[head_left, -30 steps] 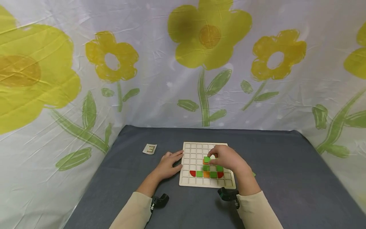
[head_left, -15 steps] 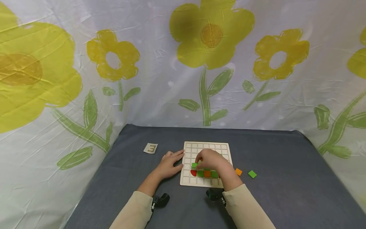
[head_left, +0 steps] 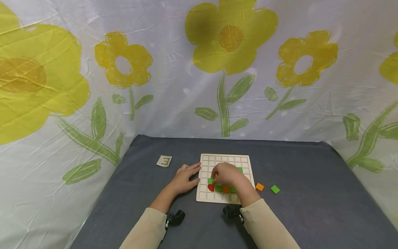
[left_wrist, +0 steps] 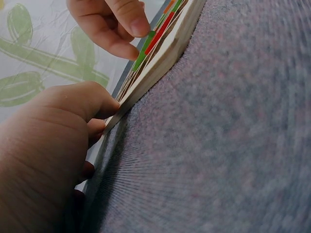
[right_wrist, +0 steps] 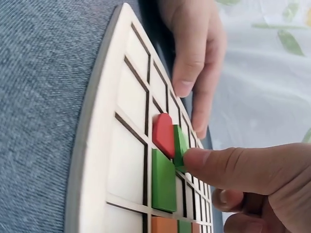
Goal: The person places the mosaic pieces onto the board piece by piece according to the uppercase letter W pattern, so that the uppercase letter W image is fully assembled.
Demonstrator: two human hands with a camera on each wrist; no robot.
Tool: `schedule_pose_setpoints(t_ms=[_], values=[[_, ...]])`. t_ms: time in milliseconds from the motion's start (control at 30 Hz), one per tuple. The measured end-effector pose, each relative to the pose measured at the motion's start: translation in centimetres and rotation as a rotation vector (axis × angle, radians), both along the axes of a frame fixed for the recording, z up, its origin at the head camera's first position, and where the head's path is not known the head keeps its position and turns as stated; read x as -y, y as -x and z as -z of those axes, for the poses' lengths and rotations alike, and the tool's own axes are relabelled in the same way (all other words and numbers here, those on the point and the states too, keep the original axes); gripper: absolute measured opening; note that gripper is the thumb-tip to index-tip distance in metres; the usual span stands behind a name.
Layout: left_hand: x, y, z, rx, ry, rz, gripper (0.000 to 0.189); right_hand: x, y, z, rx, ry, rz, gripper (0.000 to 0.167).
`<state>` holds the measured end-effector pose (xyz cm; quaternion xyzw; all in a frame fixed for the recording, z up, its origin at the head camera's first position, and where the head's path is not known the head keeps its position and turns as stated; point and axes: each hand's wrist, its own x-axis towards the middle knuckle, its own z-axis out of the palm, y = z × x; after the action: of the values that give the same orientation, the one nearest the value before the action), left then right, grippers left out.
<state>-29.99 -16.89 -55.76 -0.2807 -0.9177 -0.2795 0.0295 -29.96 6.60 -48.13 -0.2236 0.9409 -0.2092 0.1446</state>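
A pale wooden grid board (head_left: 206, 160) lies on the dark cloth. My right hand (head_left: 228, 174) reaches over it and pinches a green square tile (head_left: 210, 181) just behind a red rounded piece (head_left: 211, 187). In the right wrist view the thumb (right_wrist: 209, 162) is against that green tile (right_wrist: 180, 145), which leans slightly beside the red piece. A row of green and orange tiles (head_left: 226, 188) continues to the right, partly hidden under my right hand and wrist. My left hand (head_left: 183, 180) rests on the cloth with its fingertips touching the board's left edge.
A loose orange tile (head_left: 259, 187) and a loose green tile (head_left: 275, 189) lie right of the board. A small patterned card (head_left: 163, 161) sits at the back left. A flowered curtain (head_left: 168, 103) hangs behind the table.
My right hand has moved left and nearer over the board with the green tile, from the middle cells to the one behind the red piece. My left hand has stayed at the board's edge.
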Motion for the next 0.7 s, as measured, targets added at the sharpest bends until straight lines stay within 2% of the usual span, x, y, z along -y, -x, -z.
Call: schedule_pose_setpoints(t_ms=[500, 700], values=[[0.0, 0.0, 0.0, 0.013, -0.010, 0.009, 0.055, 0.9, -0.2, 0.1, -0.122, -0.125, 0.021, 0.010], [0.0, 0.0, -0.2, 0.016, 0.000, 0.007, 0.054, 1.4, -0.3, 0.1, -0.141, -0.112, -0.019, 0.012]])
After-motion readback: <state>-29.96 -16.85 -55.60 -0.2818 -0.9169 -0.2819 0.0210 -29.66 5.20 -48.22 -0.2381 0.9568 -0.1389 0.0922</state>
